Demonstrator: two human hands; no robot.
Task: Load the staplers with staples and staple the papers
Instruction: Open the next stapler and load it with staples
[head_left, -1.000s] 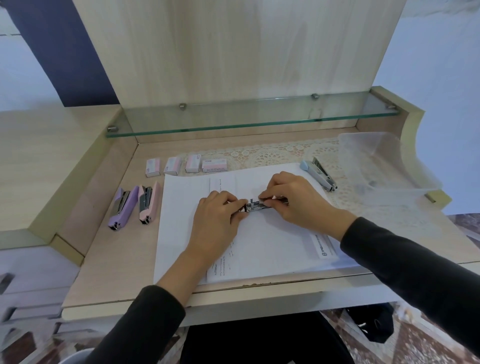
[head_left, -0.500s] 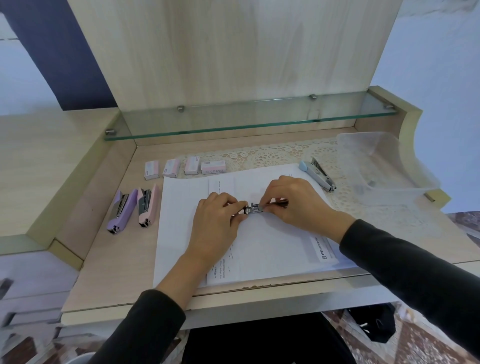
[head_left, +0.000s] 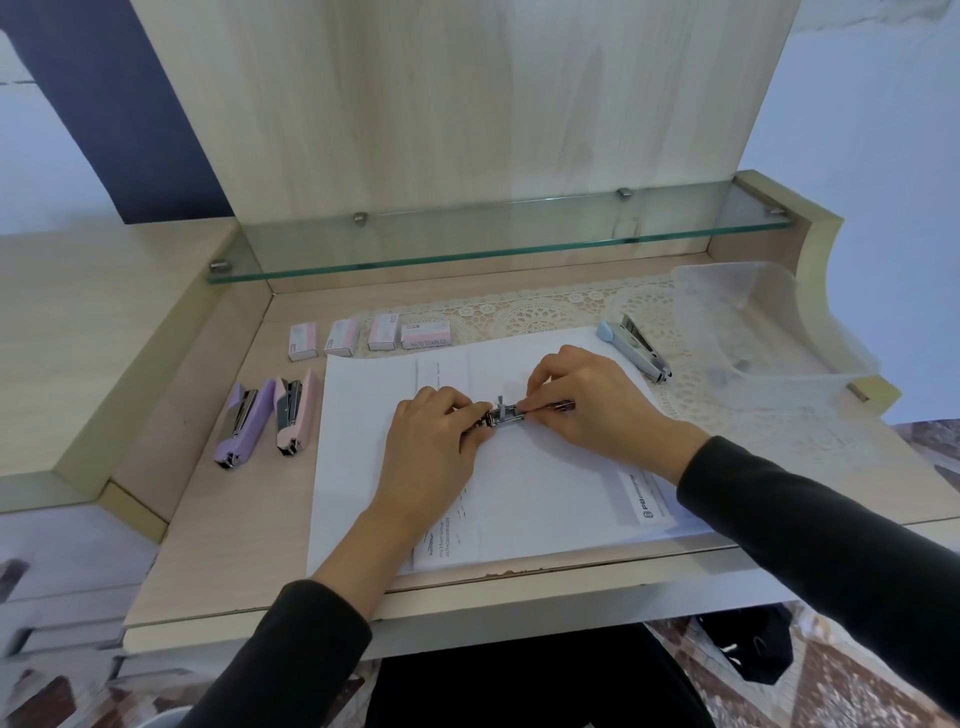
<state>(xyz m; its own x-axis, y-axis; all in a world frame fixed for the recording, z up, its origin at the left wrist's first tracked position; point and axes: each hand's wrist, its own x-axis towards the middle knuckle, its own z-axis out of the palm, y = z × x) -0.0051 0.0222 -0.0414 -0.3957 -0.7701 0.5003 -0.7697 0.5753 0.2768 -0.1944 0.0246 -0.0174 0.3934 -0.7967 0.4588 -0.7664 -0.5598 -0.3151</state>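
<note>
On the white papers (head_left: 545, 499) in the middle of the desk lies a small stapler (head_left: 506, 414), its metal magazine showing between my hands. My left hand (head_left: 434, 452) grips its left end with curled fingers. My right hand (head_left: 587, 402) pinches its right end; most of the stapler's body is hidden under both hands. A purple stapler (head_left: 244, 423) and a pink stapler (head_left: 295, 413) lie open at the left. A light blue stapler (head_left: 631, 347) lies at the back right. Several small staple boxes (head_left: 371, 336) stand in a row behind the papers.
A glass shelf (head_left: 493, 244) juts out over the back of the desk. A clear plastic tray (head_left: 753, 322) sits at the right on a lace mat (head_left: 545, 312). Raised wooden sides (head_left: 150, 364) bound the desk left and right.
My hands have stayed on the stapler, shifting only slightly; a small metal part now sticks up from its magazine between my fingers.
</note>
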